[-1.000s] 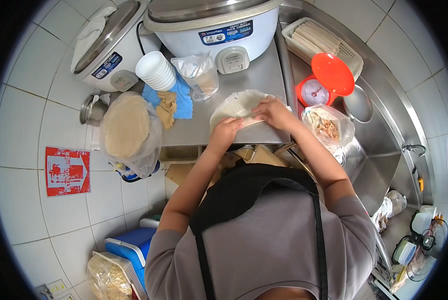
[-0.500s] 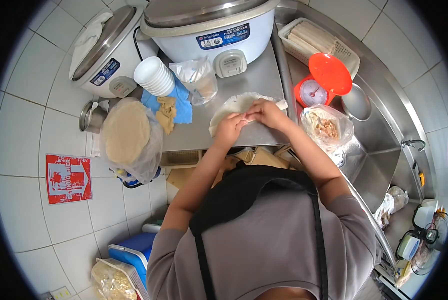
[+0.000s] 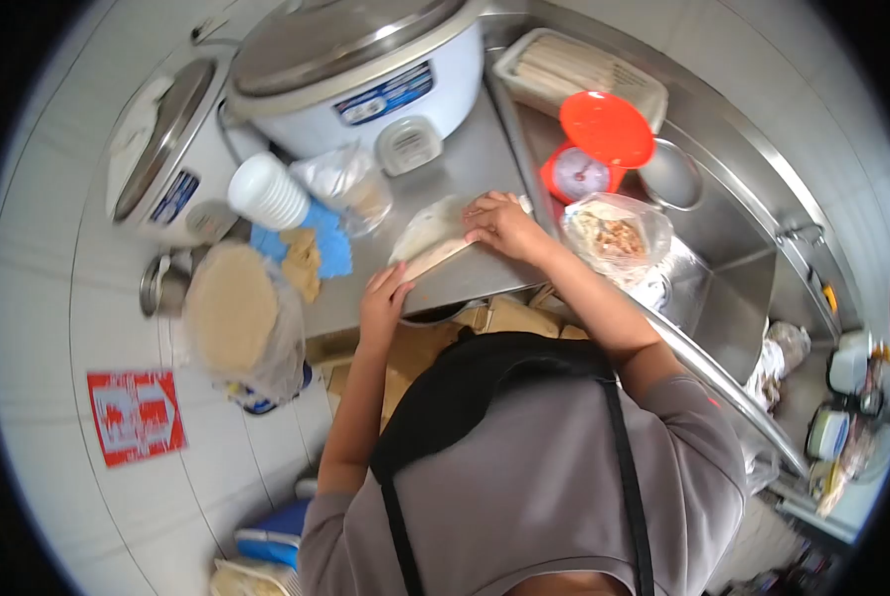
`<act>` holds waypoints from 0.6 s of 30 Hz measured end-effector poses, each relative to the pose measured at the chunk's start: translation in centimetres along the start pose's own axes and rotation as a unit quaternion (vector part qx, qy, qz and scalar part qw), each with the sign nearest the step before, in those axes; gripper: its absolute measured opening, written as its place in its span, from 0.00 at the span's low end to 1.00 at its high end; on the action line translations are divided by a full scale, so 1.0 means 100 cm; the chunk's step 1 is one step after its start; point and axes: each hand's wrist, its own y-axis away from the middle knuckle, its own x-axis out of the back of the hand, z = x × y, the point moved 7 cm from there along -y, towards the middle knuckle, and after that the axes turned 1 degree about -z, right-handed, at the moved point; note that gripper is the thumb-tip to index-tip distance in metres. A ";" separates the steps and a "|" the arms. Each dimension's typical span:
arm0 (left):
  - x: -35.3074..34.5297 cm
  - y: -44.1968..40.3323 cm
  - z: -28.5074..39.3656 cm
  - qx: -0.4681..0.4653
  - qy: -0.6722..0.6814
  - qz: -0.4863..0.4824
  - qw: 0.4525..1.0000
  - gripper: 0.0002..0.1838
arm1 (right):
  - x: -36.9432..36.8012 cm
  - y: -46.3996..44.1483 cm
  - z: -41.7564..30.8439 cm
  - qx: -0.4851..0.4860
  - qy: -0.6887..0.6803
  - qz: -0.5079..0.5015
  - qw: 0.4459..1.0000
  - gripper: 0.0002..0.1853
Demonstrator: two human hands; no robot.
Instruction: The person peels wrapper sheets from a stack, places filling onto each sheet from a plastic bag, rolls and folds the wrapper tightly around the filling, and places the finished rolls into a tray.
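On the steel counter lies a thin round spring roll wrapper (image 3: 427, 228), its near edge folded into a long narrow roll. My left hand (image 3: 383, 298) pinches the roll's left end near the counter's front edge. At the other end my right hand (image 3: 504, 226) is closed over the roll, fingers bent on top. Any filling inside is hidden. To the right, an open plastic bag (image 3: 619, 238) holds a chopped, orange-brown filling. A stack of round wrappers (image 3: 231, 308) rests in a plastic bag on the left.
Two rice cookers (image 3: 355, 79) stand at the back and left. White bowls (image 3: 268, 191), a blue cloth (image 3: 333, 253) and a clear bag (image 3: 350, 189) sit before them. Right are a red scale (image 3: 579, 174), a basket (image 3: 653, 99) of pale rolls, and a sink (image 3: 728, 298).
My hands have moved apart, the left one toward the counter's front edge. The wrapper's near side now shows as a longer, straighter roll. The camera view has shifted and tilted.
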 end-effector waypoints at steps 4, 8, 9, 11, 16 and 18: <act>0.000 0.001 0.002 -0.011 -0.006 0.016 1.000 0.17 | 0.130 0.052 0.002 -0.092 0.186 0.255 0.944 0.04; 0.001 0.000 0.003 -0.013 -0.014 0.022 1.000 0.17 | 0.233 0.145 0.120 -0.411 0.409 0.253 0.775 0.17; 0.002 0.001 0.002 -0.012 -0.018 0.020 1.000 0.17 | 0.241 0.169 0.153 -0.498 0.436 0.187 0.725 0.22; 0.002 0.000 0.002 -0.019 -0.020 0.020 0.999 0.16 | 0.233 0.209 0.220 -0.574 0.448 0.063 0.682 0.29; 0.003 0.001 0.003 -0.025 -0.031 0.026 0.999 0.16 | 0.232 0.204 0.226 -0.592 0.430 -0.053 0.679 0.36; 0.002 0.001 0.002 -0.030 -0.027 0.033 0.999 0.17 | 0.254 0.199 0.223 -0.592 0.441 0.025 0.674 0.36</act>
